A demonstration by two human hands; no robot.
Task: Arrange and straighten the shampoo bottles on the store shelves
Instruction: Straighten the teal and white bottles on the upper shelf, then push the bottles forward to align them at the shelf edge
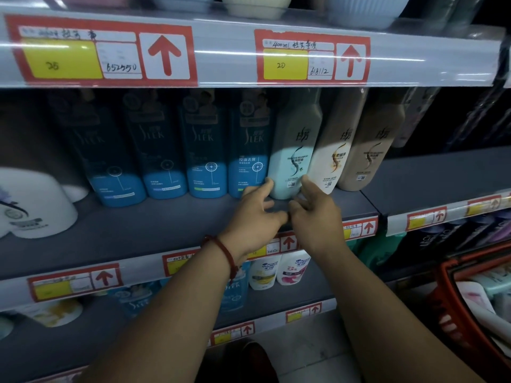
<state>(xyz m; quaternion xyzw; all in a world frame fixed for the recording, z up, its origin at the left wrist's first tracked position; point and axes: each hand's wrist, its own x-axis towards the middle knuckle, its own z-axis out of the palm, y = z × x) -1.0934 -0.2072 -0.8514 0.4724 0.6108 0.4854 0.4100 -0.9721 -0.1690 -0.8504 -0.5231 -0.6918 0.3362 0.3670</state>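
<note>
Head view: the mint bottle [293, 150] stands on the shelf [166, 225] between a blue bottle [249, 150] and a cream bottle [331, 150]. The left hand [257, 214] and right hand [315, 214], fingers loosely spread, touch its base on either side. Nudging both sides evenly should square it, label forward.

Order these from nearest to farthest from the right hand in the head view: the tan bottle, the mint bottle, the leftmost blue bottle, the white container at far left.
1. mint bottle, at the fingertips of the right hand.
2. tan bottle, two places to the right on the same shelf.
3. leftmost blue bottle, well to the left.
4. white container, at the shelf's far left end.
</note>
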